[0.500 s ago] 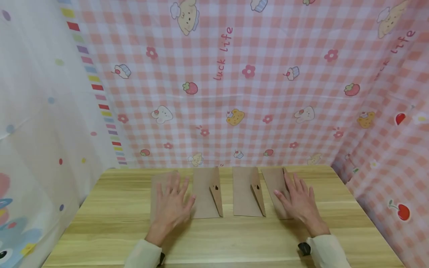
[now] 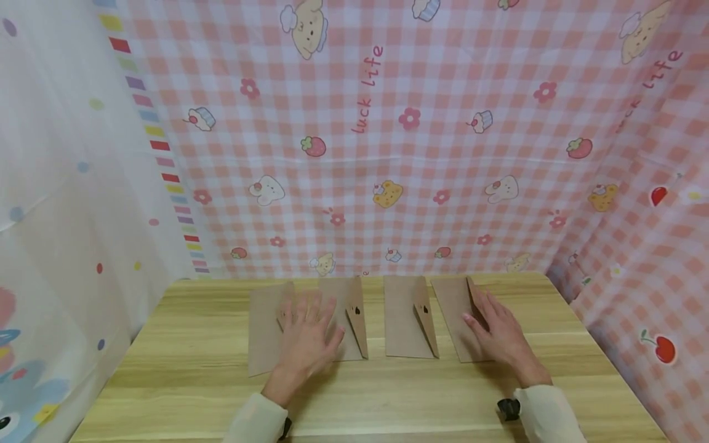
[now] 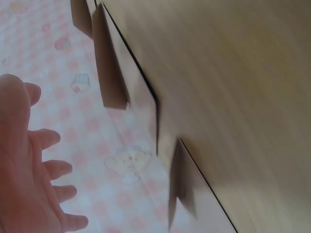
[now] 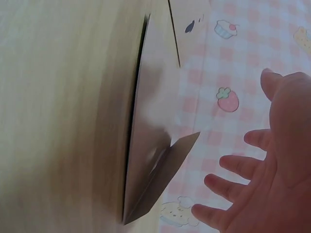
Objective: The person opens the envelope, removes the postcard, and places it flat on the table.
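Observation:
Several brown paper envelopes lie in a row on the wooden table, their flaps lifted along the right side. My left hand (image 2: 307,338) hovers with spread fingers over the gap between the leftmost envelope (image 2: 263,332) and the envelope (image 2: 350,344) beside it, covering parts of both. In the left wrist view, that hand is apart from the paper. Above the right edge of the rightmost envelope (image 2: 451,301) is my right hand (image 2: 501,335), fingers loosely extended and holding nothing. Between the hands, a middle envelope (image 2: 400,320) shows small dark marks on its flap.
The wooden table (image 2: 382,403) reaches back to a pink checked cloth (image 2: 410,160) hanging behind it. A white cloth with coloured dots (image 2: 83,203) hangs at the left, and more checked cloth (image 2: 637,246) drapes the right side.
My left hand has moved right, from the leftmost envelope toward the second, uncovering the first one's flap. The right hand has shifted slightly right. The envelopes stay in place.

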{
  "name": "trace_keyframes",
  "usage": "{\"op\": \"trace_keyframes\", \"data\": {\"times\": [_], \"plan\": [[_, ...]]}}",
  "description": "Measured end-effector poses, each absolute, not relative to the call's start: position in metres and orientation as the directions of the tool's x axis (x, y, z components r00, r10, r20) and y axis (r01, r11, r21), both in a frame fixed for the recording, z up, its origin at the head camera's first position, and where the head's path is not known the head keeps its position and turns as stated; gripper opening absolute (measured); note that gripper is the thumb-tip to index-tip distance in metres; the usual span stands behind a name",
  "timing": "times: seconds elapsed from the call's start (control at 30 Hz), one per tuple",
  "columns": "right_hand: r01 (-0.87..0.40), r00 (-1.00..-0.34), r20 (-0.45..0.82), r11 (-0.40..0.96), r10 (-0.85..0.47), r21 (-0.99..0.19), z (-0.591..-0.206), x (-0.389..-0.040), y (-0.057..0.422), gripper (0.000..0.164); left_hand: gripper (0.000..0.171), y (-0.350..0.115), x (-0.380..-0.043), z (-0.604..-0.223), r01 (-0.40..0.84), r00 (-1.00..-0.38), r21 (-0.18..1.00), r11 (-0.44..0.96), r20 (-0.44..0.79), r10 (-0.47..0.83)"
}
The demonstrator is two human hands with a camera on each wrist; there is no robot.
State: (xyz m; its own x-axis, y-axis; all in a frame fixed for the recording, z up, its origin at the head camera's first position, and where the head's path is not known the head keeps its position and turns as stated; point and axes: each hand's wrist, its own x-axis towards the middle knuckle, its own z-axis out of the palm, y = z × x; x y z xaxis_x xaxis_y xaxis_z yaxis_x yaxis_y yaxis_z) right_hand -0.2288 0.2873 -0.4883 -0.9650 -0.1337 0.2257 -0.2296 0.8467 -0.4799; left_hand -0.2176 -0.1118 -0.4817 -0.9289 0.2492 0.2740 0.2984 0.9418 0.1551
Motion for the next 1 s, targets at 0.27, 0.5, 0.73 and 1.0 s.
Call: {"op": "trace_keyframes", "data": {"times": [0.27, 0.5, 0.73, 1.0], "plan": [[-0.263, -0.963, 0.199, 0.79, -0.181, -0.554, -0.494, -0.232, 0.301, 0.068, 0.063, -0.088, -0.215, -0.48, 0.327, -0.929, 0.2, 0.924, 0.245, 0.276], [-0.295, -0.954, 0.218, 0.765, -0.205, -0.573, -0.497, -0.236, 0.313, 0.062, 0.059, -0.07, -0.214, -0.483, 0.403, -0.89, 0.18, 0.897, 0.307, 0.338], [-0.218, -0.976, 0.129, 0.775, -0.176, -0.594, -0.5, -0.234, 0.323, 0.065, 0.06, -0.05, -0.215, -0.485, 0.44, -0.88, 0.165, 0.883, 0.274, 0.388], [-0.152, -0.987, 0.041, 0.807, -0.157, -0.571, -0.501, -0.236, 0.328, 0.064, 0.06, -0.02, -0.214, -0.49, 0.494, -0.859, 0.112, 0.862, 0.215, 0.465]]}}
